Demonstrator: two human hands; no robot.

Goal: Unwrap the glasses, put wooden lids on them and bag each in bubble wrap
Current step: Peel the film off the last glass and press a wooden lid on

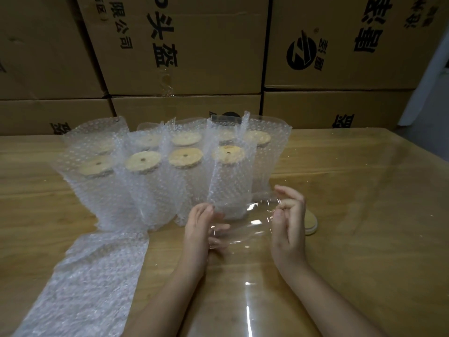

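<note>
Head view: glass (239, 223) sideways between hands, over table (364, 190). Left hand (200, 223) grips glass end. Right hand (289, 222) pinches thin wrap (247, 288). Glass likely slippery, breaks easy; hold round sides.

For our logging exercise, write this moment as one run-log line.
step: unwrap | left hand: holds glass | right hand: pinches wrap | lid: loose, on table

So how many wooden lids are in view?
10 lids: four in the front row, five behind, one loose behind the right hand. Bubble wrap may hide others.
</note>
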